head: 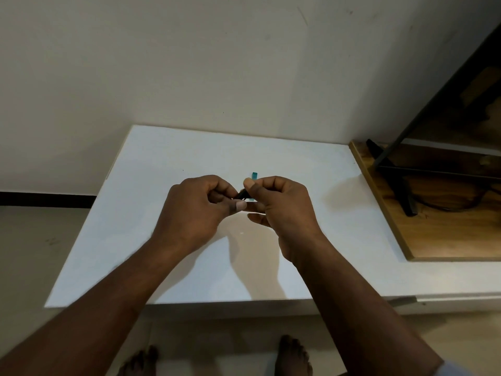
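Two bare feet (294,356) stand on the floor just short of the white table (151,267). Both forearms rise from the lower corners and lean in toward each other, bringing the hands together above the middle of the tabletop, clear of its surface.

The left hand (195,210) shows its back to the camera, knuckles up, fingers curled under and the thumb stretched out to the right. The right hand (282,210) faces it, wrist bent a little inward, thumb tip raised at the top and fingers folded beneath.

Between them sits a small black object (242,195), pinched from both sides by thumbs and curled fingers. Only a short stretch of it shows in the gap, so I cannot tell what it is. A teal piece (254,175) shows just past the right thumb; whether it belongs to the object or lies on the table is unclear.

Further right a wooden board (433,240) butts against the table, with a black stand (390,169) on it. A plain wall (217,63) rises behind
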The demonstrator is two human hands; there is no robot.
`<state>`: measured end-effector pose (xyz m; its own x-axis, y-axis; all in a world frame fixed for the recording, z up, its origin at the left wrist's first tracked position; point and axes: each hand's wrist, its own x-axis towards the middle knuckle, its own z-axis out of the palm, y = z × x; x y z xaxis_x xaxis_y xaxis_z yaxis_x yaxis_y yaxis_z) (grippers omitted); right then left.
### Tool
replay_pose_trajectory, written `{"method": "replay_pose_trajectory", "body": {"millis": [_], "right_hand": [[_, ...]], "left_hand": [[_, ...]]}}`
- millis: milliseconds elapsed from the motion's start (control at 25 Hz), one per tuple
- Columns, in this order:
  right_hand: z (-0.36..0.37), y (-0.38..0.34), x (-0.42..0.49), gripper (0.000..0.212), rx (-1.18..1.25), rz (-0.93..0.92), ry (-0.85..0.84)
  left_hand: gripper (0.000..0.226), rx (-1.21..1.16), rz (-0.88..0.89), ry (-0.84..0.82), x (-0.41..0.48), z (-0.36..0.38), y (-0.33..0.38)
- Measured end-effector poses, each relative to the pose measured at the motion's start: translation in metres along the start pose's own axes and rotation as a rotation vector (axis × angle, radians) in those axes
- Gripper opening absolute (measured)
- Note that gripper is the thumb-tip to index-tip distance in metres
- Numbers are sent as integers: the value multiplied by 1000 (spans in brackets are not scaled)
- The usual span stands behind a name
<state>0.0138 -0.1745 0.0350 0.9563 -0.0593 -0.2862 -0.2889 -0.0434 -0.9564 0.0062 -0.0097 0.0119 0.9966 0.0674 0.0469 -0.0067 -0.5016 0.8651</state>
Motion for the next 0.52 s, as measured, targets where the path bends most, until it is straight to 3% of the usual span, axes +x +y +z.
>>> {"method": "replay_pose_trajectory", "body": {"millis": [520], "right_hand": [[-2, 6, 9, 16, 45, 85, 76]], "left_hand": [[7, 42, -41, -10, 2, 3, -4]]}}
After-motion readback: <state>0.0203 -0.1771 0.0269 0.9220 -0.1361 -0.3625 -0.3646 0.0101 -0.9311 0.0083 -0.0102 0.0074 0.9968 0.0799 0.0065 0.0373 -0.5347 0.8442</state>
